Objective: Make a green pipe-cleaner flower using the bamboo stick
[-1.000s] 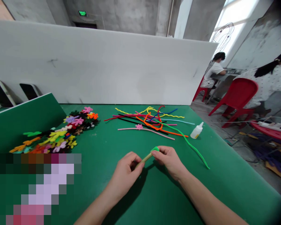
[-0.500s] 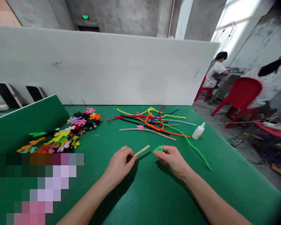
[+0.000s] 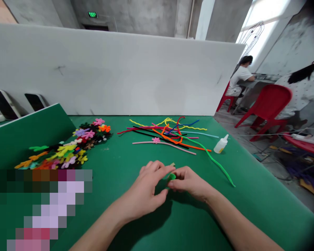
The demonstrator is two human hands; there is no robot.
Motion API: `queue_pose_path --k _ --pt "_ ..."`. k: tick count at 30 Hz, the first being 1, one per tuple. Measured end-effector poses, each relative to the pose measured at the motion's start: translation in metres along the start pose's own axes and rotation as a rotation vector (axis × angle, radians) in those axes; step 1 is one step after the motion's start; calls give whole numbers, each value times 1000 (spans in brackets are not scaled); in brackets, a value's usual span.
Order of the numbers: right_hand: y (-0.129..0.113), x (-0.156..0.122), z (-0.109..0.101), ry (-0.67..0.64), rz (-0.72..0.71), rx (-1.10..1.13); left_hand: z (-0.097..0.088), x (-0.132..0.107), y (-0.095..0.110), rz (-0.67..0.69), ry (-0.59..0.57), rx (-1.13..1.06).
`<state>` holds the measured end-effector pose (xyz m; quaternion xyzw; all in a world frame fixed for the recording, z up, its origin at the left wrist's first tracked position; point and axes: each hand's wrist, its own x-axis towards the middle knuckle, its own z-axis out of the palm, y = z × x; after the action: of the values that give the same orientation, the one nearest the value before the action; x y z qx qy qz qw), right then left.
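My left hand [image 3: 146, 190] reaches right, its thumb and index finger spread around a small green curled piece [image 3: 172, 177]. The end of a pale yellow stick [image 3: 172, 164] shows just past the left index finger. Most of that stick is hidden behind the fingers, apparently tucked in the left hand. My right hand [image 3: 189, 183] is closed in a pinch on the green piece. The two hands nearly meet over the green table [image 3: 136, 232]; whether the left fingertips touch the piece I cannot tell.
Behind the hands lie several coloured pipe cleaners [image 3: 170, 134], a pink flower [image 3: 156, 140] and a long green pipe cleaner [image 3: 219, 167]. A white glue bottle [image 3: 221, 144] stands at right. Colourful flower shapes [image 3: 65, 150] are heaped at left. A white partition [image 3: 146, 76] borders the back.
My left hand has moved right, up to my right hand, and its thumb and index finger have spread. The pale yellow stick is now mostly hidden. My right hand has shifted slightly left.
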<state>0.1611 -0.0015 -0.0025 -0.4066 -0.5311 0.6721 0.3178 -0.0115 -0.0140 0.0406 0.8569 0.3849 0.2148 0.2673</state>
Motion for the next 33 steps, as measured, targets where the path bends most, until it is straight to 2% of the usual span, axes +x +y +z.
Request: queue_pose_path --k 4,17,25,29,33 --pt "-2 -2 1 -69 -8 -3 1 3 2 -2 -44 20" --pt "3 -2 -2 -142 -4 12 8 1 -2 7 -2 30" --pt "-2 -3 4 -146 -33 53 10 -1 -1 31 12 120" --pt "-2 -2 4 -154 -46 37 14 1 -4 5 47 66" --pt "0 -1 4 -92 -135 -4 18 2 -9 -64 157 -96"
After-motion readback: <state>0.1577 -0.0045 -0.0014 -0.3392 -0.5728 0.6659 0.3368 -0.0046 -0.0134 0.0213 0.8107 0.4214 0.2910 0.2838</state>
